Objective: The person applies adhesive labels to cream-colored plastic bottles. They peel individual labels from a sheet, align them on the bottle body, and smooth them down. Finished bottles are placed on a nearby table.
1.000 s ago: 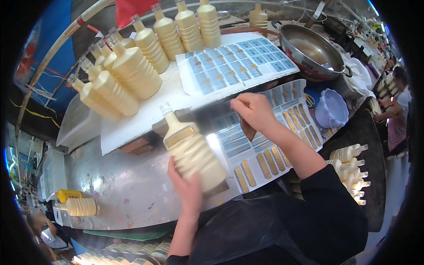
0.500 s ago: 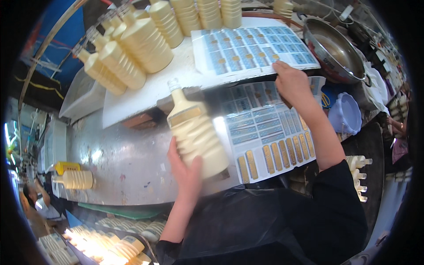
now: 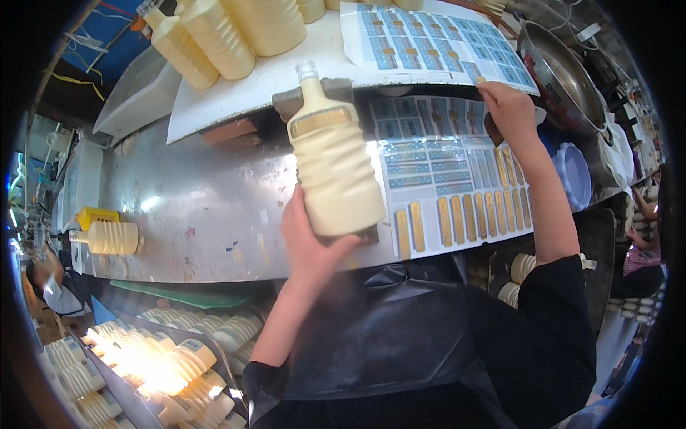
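A cream, ripple-sided bottle (image 3: 334, 168) with a clear threaded neck and a gold label band on its shoulder lies in front of me. My left hand (image 3: 309, 229) grips its lower left side, with the thumb stretched along the base. The bottle's neck end lies over a grey-brown padded support (image 3: 289, 104). My right hand (image 3: 511, 111) is closed in a pinch at the near edge of a blue-and-gold label sheet (image 3: 421, 50) on the white raised board. Whatever its fingertips hold is too small to make out. Just below it lies a second label sheet (image 3: 457, 179) with gold strips.
Several cream bottles (image 3: 264, 25) stand on the white board (image 3: 318, 50). A bottle (image 3: 111, 237) lies beside a yellow box (image 3: 98, 217) on the metal table (image 3: 193, 193). Right are a large metal pan (image 3: 564, 71) and a lavender bucket (image 3: 574, 175). Racked bottles (image 3: 171, 365) sit lower left.
The view has shifted, so the board and its bottles sit higher. The bottle has turned straighter, its label band facing up. My left hand has slid towards its base; my right hand stays by the upper sheet's edge.
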Available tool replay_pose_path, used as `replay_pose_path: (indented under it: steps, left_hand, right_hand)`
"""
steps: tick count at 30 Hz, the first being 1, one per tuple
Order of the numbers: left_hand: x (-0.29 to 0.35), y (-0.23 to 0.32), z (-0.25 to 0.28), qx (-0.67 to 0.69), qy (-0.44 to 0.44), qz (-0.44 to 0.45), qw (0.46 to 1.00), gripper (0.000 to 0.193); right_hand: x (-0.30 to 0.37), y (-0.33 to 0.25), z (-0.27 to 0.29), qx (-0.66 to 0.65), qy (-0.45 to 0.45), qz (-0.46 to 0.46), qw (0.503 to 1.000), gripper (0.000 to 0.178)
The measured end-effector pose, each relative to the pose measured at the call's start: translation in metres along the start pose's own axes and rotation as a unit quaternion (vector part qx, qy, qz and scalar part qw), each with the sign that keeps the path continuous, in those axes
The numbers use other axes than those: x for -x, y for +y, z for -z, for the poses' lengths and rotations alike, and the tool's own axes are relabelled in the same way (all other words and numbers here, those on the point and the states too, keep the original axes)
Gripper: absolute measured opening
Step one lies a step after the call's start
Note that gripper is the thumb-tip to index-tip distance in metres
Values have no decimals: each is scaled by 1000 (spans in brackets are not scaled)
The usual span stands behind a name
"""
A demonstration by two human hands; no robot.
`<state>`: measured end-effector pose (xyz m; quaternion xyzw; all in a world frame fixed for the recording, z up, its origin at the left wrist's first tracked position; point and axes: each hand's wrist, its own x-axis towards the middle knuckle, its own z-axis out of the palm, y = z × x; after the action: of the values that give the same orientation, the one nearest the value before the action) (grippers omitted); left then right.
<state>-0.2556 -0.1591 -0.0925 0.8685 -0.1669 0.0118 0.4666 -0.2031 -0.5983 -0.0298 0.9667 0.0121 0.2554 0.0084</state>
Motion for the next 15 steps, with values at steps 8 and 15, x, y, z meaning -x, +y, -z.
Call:
replay_pose_path:
  steps: [8,15]
  left_hand:
    - [-4,-18,1,-70,104,-126,984,88]
    - [6,0,20,9,-13,-23,1000,102]
  right_hand:
    - [7,-145,67,-433,-139,-50,889,16]
    - [36,-208,52,-183,16,430,884,27]
